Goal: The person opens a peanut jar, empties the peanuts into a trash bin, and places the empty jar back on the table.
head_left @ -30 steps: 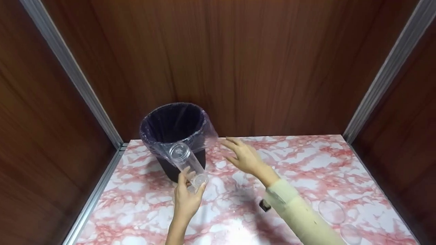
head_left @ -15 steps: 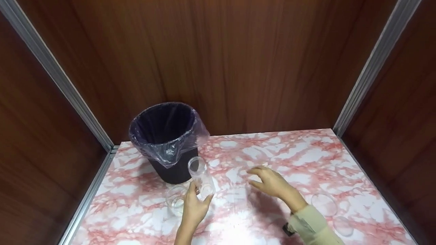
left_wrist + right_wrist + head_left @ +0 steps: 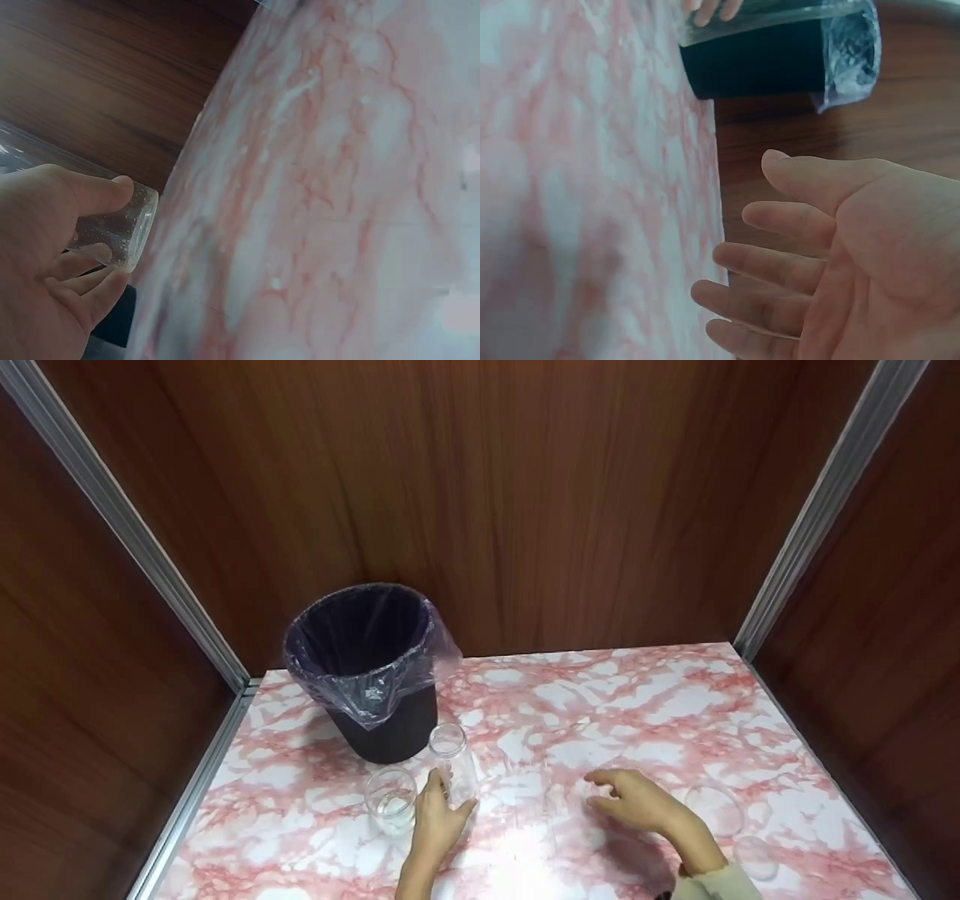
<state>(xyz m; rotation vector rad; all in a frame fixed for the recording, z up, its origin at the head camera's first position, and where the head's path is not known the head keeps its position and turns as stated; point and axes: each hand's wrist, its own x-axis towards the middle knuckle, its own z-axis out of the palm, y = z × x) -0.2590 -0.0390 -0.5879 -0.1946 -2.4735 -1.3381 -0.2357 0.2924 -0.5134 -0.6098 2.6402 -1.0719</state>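
My left hand (image 3: 437,819) grips a clear, tall bottle (image 3: 455,757) near its base, mouth end up, close to the table. In the left wrist view, thumb and fingers curl round the lower part of the bottle (image 3: 124,229). Just left of that hand, a clear round container (image 3: 391,799) stands on the table. Away to the right, my right hand (image 3: 637,802) hovers over the table with loosely bent, spread fingers. The right wrist view has this hand (image 3: 840,247) with its palm showing and nothing in it.
A black bin (image 3: 401,727) with a purple-tinted liner stands at the back left, behind the bottle. Faint clear round discs (image 3: 714,811) lie on the marbled table (image 3: 660,720) at right. Brown wood panels (image 3: 480,510) enclose the back and sides.
My left hand has brought the bottle down from in front of the bin toward the table. My right hand has moved right and nearer to me. The round container beside the left hand has come into sight.
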